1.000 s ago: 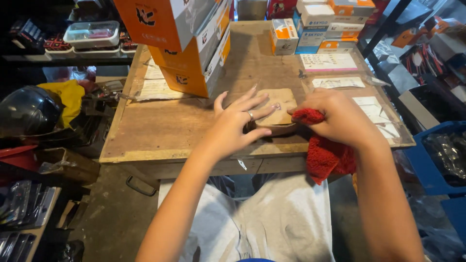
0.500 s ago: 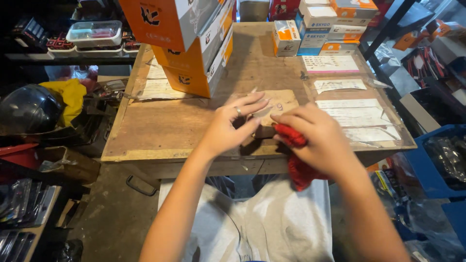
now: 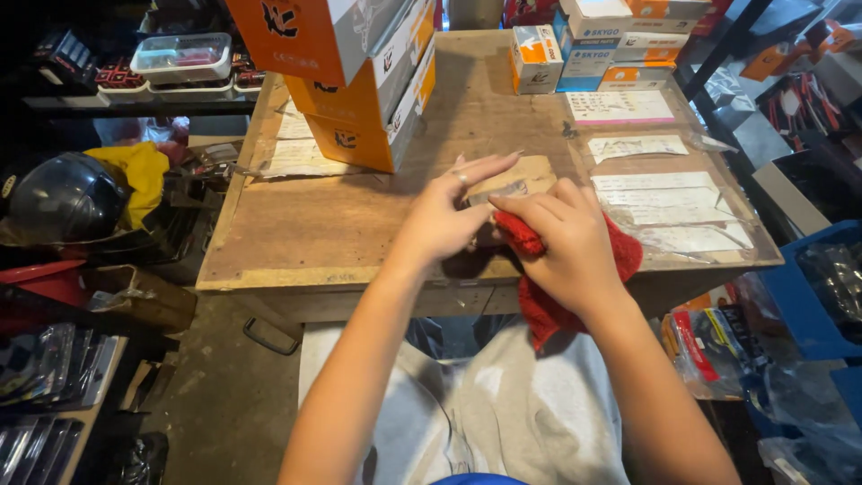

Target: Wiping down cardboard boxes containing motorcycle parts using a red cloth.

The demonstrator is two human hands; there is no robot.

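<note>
A flat brown paper packet [image 3: 530,171] lies on the wooden table [image 3: 341,224] in front of me. My left hand [image 3: 444,220] lies on its near end with fingers stretched out and holds it down. My right hand [image 3: 561,247] grips a red cloth [image 3: 620,256] and presses it against the packet's near edge, touching my left fingertips. The cloth's loose end [image 3: 543,314] hangs over the table's front edge. What lies under my hands is hidden.
Stacked orange and white boxes [image 3: 368,81] stand at the table's back left, with small boxes [image 3: 584,45] at the back. Paper slips under plastic [image 3: 664,198] cover the right side. A black helmet [image 3: 63,198] sits to the left and a blue crate [image 3: 817,287] to the right.
My right hand has moved left with the red cloth, up against my left hand. My left hand's spread fingers have drawn closer together on the packet.
</note>
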